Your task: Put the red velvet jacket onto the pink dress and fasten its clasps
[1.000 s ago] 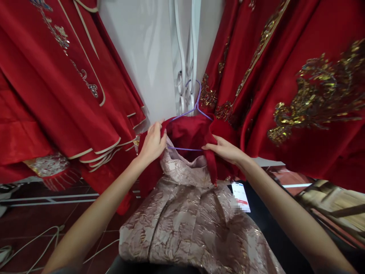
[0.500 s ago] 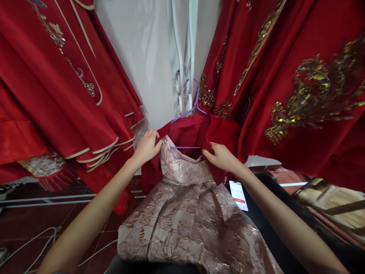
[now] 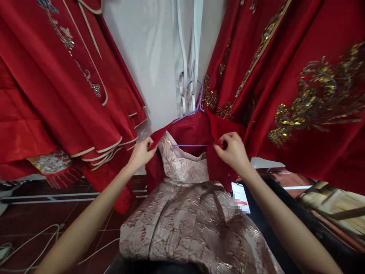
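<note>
A pink-gold brocade dress (image 3: 191,220) lies spread toward me, its bodice on a purple wire hanger (image 3: 191,114). A dark red jacket (image 3: 194,131) sits over the same hanger around the bodice. My left hand (image 3: 141,152) is closed on the jacket's left front edge, beside the bodice. My right hand (image 3: 233,151) pinches the jacket's right front edge, its fingers curled into the red cloth. The hanger's hook hangs on a white scrolled metal rack (image 3: 186,57).
Red robes with cream trim (image 3: 62,87) hang at the left, and red robes with gold sequin embroidery (image 3: 299,87) at the right. A phone (image 3: 241,196) with a lit screen lies right of the dress. White cables (image 3: 42,236) trail over the dark red floor.
My right hand has risen and curled tighter on the jacket's right edge, pulling it outward. My left hand has shifted slightly down and left along the left edge.
</note>
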### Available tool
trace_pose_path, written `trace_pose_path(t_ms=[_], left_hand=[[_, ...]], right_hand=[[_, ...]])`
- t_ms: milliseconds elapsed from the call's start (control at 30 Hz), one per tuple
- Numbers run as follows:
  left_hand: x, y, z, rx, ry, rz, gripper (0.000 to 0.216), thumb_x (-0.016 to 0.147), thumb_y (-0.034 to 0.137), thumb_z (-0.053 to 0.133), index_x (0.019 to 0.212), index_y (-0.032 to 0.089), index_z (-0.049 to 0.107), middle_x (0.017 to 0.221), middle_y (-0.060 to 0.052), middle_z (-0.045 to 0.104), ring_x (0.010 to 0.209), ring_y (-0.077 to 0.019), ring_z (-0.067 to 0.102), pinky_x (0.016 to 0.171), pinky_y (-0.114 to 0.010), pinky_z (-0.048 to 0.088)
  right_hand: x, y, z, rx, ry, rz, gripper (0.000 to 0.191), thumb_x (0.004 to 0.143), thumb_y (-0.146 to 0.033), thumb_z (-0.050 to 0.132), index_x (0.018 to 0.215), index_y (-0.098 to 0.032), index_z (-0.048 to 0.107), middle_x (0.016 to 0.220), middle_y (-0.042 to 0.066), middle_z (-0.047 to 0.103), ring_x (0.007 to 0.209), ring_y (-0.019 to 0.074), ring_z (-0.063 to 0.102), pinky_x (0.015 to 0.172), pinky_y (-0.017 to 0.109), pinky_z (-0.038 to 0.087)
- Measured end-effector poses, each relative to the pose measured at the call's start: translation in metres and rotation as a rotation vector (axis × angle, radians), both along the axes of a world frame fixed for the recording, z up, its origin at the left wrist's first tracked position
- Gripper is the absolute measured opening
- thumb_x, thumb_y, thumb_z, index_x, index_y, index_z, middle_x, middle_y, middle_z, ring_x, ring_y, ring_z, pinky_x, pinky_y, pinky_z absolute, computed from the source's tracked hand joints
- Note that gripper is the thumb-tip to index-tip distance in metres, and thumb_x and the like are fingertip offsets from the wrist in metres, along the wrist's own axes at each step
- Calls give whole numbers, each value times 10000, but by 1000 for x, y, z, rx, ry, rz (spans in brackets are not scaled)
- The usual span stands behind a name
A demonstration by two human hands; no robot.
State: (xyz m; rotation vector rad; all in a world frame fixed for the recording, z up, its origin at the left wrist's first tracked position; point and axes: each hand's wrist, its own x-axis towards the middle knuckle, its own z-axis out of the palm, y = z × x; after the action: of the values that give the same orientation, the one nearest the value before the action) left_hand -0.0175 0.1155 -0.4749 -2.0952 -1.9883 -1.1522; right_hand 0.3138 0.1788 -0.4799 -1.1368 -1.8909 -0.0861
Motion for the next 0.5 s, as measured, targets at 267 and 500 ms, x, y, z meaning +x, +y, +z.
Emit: trace_pose_path(t_ms=[267,500], left_hand=[[34,-9,78,89,-792,-212,217,633,295,686,735,203,518,664,18,563,639,-160,571,638,-298,477],[87,19,2,-172,-242,-402,233,683,255,647,675,211,418,609,39,500,574,-124,487,565,-260,398]], right_hand=[[17,2,21,-74,109,54,163,856,-351,495,769,-243,410,835,68,575,784,232,551,747,344,425],[-4,-19,14,-129,27,201,184,877,-329,488,753,-230,396,771,36,547,711,186,521,698,312,410]])
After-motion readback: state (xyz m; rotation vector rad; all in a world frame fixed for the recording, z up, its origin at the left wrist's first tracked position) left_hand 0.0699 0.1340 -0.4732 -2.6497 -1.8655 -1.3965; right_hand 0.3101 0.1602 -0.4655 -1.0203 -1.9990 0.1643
